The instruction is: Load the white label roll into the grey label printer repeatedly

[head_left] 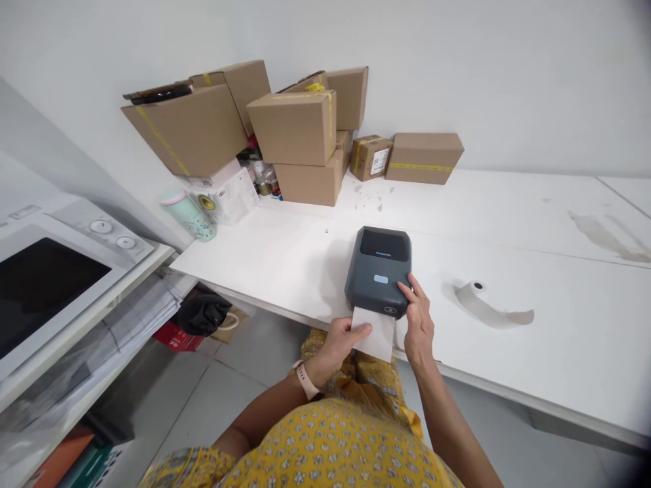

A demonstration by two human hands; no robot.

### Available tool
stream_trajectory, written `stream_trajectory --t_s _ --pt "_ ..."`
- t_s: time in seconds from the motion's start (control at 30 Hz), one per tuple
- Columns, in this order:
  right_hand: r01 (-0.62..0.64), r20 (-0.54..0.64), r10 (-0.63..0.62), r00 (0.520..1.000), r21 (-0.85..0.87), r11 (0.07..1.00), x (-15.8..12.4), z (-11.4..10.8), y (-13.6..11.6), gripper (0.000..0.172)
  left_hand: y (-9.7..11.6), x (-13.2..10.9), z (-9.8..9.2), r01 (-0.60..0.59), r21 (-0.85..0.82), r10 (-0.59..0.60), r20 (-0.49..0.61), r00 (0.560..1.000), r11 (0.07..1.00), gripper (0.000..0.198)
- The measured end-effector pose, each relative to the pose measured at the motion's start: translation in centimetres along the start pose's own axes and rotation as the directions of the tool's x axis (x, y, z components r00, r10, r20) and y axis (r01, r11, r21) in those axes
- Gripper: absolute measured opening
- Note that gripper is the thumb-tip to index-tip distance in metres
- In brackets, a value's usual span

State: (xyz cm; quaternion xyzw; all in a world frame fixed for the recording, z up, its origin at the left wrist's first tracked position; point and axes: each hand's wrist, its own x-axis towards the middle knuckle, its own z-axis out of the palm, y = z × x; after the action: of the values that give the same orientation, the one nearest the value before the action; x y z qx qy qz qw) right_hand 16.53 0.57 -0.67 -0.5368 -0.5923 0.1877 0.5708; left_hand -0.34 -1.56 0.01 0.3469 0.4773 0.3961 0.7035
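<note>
A dark grey label printer (pixel 379 274) stands near the front edge of the white table. White paper (pixel 376 337) sticks out of its front side and hangs over the table edge. My left hand (pixel 342 346), with a pink band on the wrist, pinches the left side of this paper between thumb and fingers. My right hand (pixel 420 325) rests against the printer's right front corner, its fingers on the casing. To the right lies a small paper roll (pixel 478 287) with a curled strip (pixel 491 313) unrolled from it.
Cardboard boxes (pixel 292 129) are stacked at the back left, with two smaller ones (pixel 424 157) by the wall. A mint green tumbler (pixel 190 215) stands at the table's left end. A microwave (pixel 51 278) sits on a shelf at the far left.
</note>
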Motion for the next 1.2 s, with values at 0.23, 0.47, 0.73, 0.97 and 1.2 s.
stream_trajectory --t_s 0.23,0.47,0.73,0.97,1.2 --pt "0.015 -0.025 -0.015 1.0 0.0 1.0 0.0 0.2 0.2 0.043 0.6 -0.3 0.0 -0.014 0.036 0.014 -0.007 1.0 0.999 0.049" --pt "0.208 -0.008 -0.222 0.975 -0.321 0.924 1.6 -0.3 -1.5 0.036 0.3 0.1 -0.5 -0.12 0.213 0.117 0.026 0.993 0.97 0.048" --pt "0.416 0.192 -0.378 0.906 -0.573 0.706 4.6 0.4 -3.3 0.019 1.5 -1.2 -2.5 -0.259 0.333 0.31 -0.109 0.944 0.907 0.032" --pt "0.434 0.216 -0.387 0.896 -0.603 0.669 4.8 1.4 -3.5 0.015 2.5 1.3 -2.8 -0.439 0.391 0.546 -0.223 0.808 0.809 0.029" --pt "0.307 0.183 -0.247 0.952 -0.516 0.8 2.2 -0.1 -2.1 0.033 3.3 1.7 -1.8 -0.486 0.424 0.599 -0.184 0.78 0.764 0.034"
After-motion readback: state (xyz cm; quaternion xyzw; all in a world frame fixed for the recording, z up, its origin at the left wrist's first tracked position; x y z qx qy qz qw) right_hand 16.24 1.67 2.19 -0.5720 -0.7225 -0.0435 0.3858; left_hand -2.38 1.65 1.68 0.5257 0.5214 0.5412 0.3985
